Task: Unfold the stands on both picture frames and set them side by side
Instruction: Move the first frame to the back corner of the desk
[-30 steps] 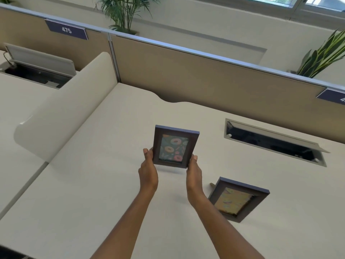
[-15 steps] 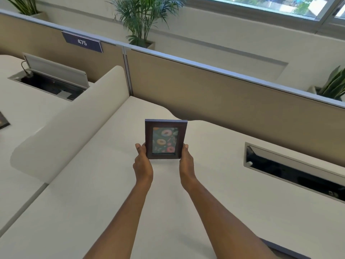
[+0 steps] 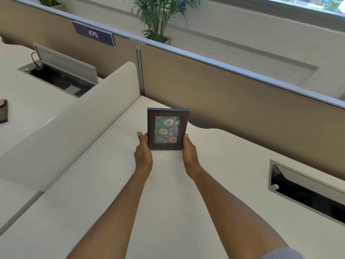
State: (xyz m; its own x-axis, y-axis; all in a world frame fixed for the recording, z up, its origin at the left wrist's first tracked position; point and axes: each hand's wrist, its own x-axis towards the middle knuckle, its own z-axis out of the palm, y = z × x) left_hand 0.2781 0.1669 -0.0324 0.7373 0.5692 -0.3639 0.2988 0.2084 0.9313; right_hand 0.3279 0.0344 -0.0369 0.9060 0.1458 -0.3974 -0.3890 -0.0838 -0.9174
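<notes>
Hands [image 3: 143, 155] moved picture frame [image 3: 168, 128] farther back, upright

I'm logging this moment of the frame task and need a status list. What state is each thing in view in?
Doughnut picture frame: upright, facing the camera, gripped at both sides.
Left hand: closed on the frame's left edge.
Right hand: closed on its right edge.
Left cable hatch: lid raised.
Right cable hatch: open.
Second frame: out of view.

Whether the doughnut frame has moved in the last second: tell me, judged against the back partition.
Yes. The doughnut frame, held between left hand and right hand, has moved away from the person, toward the back partition.
</notes>
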